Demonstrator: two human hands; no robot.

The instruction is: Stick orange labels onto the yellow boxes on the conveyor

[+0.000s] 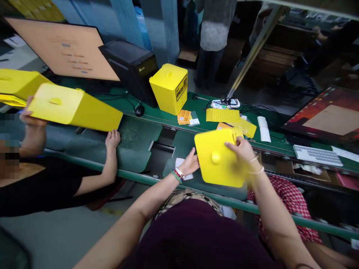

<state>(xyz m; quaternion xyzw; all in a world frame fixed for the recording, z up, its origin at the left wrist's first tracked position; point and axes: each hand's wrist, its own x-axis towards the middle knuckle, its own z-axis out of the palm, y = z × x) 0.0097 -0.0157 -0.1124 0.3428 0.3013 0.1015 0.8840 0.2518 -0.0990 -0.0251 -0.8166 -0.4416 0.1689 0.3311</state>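
My right hand (241, 150) grips the top right edge of a yellow plastic box (217, 158), turned so its square face with a small round knob looks up at me; it is blurred by motion. My left hand (190, 162) steadies the box's left edge, fingers curled against it, above a white slip of paper (179, 163) on the green conveyor mat (134, 144). Beaded bracelets circle my left wrist.
A co-worker at left holds a long yellow box (74, 108) with both hands. Another yellow box (169, 87) stands upright on the far bench by a black computer tower (130, 67). Yellow and orange label sheets (223, 116), a keyboard (316, 155) and monitors lie around.
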